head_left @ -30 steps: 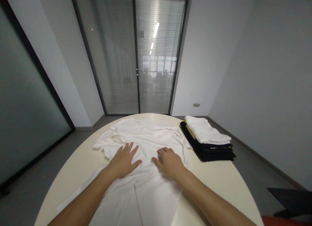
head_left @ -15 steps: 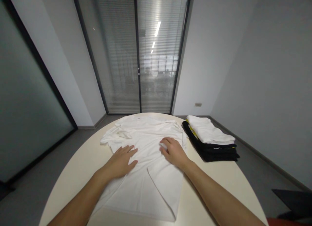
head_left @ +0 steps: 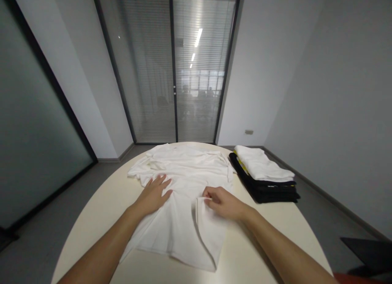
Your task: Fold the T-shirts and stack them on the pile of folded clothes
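A white T-shirt lies spread on the round table, its sleeves and collar end at the far side and its hem toward me. The cloth is wrinkled, and a flap on the right is turned over. My left hand rests flat on the shirt's left side, fingers apart. My right hand is closed, pinching the edge of the turned-over flap and lifting it a little off the table.
A stack of folded black clothes stands at the table's right edge, with a folded white garment on top. The pale table has a curved rim. Beyond it are glass doors with blinds.
My right hand has moved down from lying on the shirt and has taken hold of the flap's edge, raising it. The hem has shifted slightly away from me. My left hand stays nearly in place.
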`<state>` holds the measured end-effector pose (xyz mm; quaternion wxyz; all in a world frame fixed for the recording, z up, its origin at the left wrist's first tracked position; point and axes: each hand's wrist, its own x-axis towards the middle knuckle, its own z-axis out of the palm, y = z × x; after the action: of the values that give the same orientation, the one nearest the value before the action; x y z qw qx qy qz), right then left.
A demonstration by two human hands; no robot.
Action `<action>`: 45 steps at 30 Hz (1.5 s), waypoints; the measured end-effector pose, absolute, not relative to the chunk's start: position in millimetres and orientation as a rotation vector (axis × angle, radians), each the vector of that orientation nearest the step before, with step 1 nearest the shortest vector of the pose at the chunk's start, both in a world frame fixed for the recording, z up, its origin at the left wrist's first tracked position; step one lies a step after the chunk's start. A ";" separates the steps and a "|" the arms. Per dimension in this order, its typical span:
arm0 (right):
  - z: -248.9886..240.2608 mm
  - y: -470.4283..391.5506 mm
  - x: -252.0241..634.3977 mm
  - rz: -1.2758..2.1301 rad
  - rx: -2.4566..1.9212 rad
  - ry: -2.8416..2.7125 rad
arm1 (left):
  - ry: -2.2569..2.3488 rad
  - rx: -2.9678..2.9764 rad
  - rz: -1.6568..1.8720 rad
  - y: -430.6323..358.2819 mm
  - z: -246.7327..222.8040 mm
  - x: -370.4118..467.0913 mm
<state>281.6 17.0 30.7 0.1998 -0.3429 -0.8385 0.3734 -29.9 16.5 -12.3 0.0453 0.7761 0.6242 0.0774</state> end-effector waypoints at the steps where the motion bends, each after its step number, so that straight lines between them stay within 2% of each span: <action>1: 38.5 17.3 289.5 1.173 -0.990 -2.307 | 1.895 2.373 0.228 16.0 -13.0 -30.6; 5: 71.8 15.0 326.6 1.542 -1.035 -2.345 | 1.872 2.376 0.177 13.3 -13.9 -31.2; 7: 81.0 14.5 343.7 1.681 -1.208 -2.394 | 1.876 2.372 0.155 11.6 -13.4 -30.1; 9: 82.0 16.1 354.8 1.577 -1.532 -2.452 | 1.889 2.368 0.152 10.0 -12.7 -28.6; 11: 76.6 19.4 357.0 1.138 -1.783 -2.523 | 1.907 2.365 0.156 8.5 -11.3 -27.3; 13: 68.5 22.4 350.0 0.699 -1.771 -2.531 | 1.914 2.363 0.145 6.8 -8.8 -25.8; 15: 59.9 22.8 336.5 0.511 -1.575 -2.505 | 1.913 2.357 0.115 4.4 -4.6 -23.9; 18: 46.8 16.7 314.6 0.532 -1.391 -2.511 | 1.893 2.322 0.035 -1.6 4.8 -19.4; 23: 28.3 7.4 300.1 0.792 -1.635 -2.653 | 1.790 2.227 -0.152 -17.4 21.1 -12.1; 28: 28.4 22.1 305.8 0.852 -1.646 -2.727 | 1.646 2.158 -0.236 -24.9 25.7 -14.0; 33: 33.3 44.2 313.2 0.852 -1.682 -2.780 | 1.584 2.180 -0.099 -9.4 17.3 -30.7; 40: 26.6 56.6 324.7 0.795 -1.676 -2.808 | 1.764 2.193 0.135 17.9 0.2 -80.5; 45: 25.9 60.9 332.2 0.809 -1.656 -2.802 | 1.896 2.156 0.213 10.8 10.0 -81.8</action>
<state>332.2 60.9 25.9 -0.1060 -0.4909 -0.8309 0.2397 -81.8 10.8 10.0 0.1311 0.7423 0.6530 0.0733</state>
